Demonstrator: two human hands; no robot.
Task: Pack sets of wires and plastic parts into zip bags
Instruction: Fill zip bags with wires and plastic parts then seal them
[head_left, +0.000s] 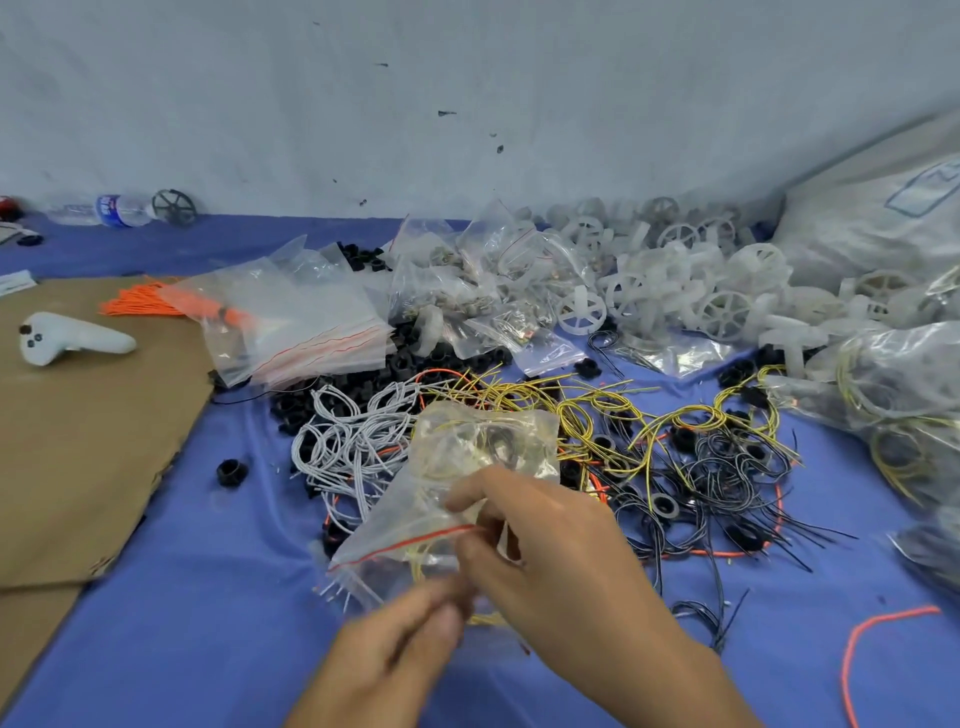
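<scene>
Low in the frame's centre, the right hand (550, 540) and left hand (415, 629) both pinch the filled zip bag (467, 467) at its red-striped mouth.

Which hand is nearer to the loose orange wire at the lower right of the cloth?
Right. The right hand lies left of the orange wire; the left hand is farther left.

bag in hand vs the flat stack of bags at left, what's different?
The held bag has yellow wire and a dark part inside; the stack of bags looks empty. The held bag is crumpled and lifted, pinched by the left hand and right hand; the stack lies flat, untouched. Both are clear with a red zip line.
</scene>
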